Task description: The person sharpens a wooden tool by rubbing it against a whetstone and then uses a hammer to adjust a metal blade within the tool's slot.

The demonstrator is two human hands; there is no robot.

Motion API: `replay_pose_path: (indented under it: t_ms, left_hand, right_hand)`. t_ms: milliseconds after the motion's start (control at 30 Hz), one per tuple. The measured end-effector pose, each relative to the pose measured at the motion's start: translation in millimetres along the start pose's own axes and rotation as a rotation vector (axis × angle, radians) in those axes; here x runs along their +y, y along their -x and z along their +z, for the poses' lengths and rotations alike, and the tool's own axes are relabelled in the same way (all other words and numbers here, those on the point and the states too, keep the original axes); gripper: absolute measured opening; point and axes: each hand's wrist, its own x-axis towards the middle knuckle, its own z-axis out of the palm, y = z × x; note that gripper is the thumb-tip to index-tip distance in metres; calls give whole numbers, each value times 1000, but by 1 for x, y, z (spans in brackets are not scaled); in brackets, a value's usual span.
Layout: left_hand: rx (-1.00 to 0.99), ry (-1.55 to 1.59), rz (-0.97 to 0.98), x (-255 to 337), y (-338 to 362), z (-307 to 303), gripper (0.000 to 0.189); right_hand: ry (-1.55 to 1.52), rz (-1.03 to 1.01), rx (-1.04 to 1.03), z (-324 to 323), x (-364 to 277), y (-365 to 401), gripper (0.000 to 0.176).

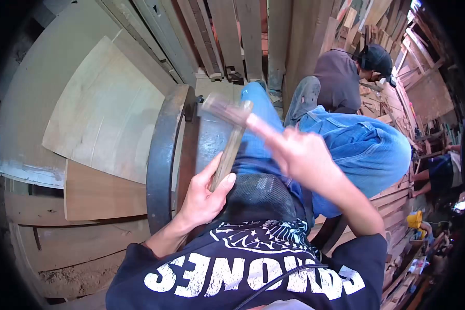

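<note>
My left hand (204, 194) is closed round the lower end of a narrow wooden piece (230, 152), which slants up and away over my lap. Blurred by motion, my right hand (299, 152) grips the handle of a hammer (225, 109). The hammer's head is smeared and lies at the upper end of the wooden piece; whether the two touch cannot be made out. Below both hands is a dark mesh cloth (258, 196) on my lap.
A curved dark rim (163, 155) stands left of my legs, with pale wooden sheets (106, 108) beyond it. Upright boards (250, 36) line the far side. A person in a dark cap (341, 77) bends over at the upper right. Another person's legs show at the right edge.
</note>
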Motion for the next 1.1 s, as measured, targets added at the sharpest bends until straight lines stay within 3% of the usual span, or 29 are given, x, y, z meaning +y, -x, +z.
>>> replay_pose_path:
  t_ms: [67, 133, 267, 300, 400, 500, 600, 667, 733, 800, 867, 1000, 1100]
  left_hand:
    - [-15, -47, -27, -6, 0, 0, 55]
    - [129, -273, 319, -9, -3, 3, 53]
    - [184, -250, 251, -10, -1, 0, 50]
    - [153, -130, 168, -7, 1, 1, 39]
    - [145, -188, 187, -6, -1, -3, 31]
    - [118, -105, 132, -3, -1, -1, 26]
    - [93, -85, 107, -3, 1, -1, 26]
    - [94, -5, 55, -4, 1, 0, 27]
    - [78, 11, 56, -7, 5, 1, 30]
    - [70, -219, 370, 1, 5, 3, 35]
    - [56, -204, 336, 6, 9, -3, 39]
    - [99, -197, 318, -1, 3, -5, 40]
    - [101, -200, 328, -1, 3, -4, 40]
  right_hand:
    - [44, 196, 131, -6, 31, -12, 66]
    - [-17, 268, 105, -14, 36, -9, 62]
    - [-169, 165, 278, -12, 26, 1, 60]
    - [-195, 154, 295, -12, 23, 3, 60]
    - [-236, 78, 343, -15, 12, 5, 61]
    - [-145, 4, 230, -21, -9, 12, 65]
    - [39, -151, -41, -15, -24, 18, 69]
    - [48, -76, 25, -9, -6, 8, 69]
    - [55, -43, -59, -11, -6, 6, 66]
    - [82, 15, -193, -15, -6, -1, 58]
    - [20, -170, -373, 15, -21, 21, 56]
    - [74, 207, -129, 0, 21, 15, 64]
    - [-59, 190, 123, -22, 30, 20, 61]
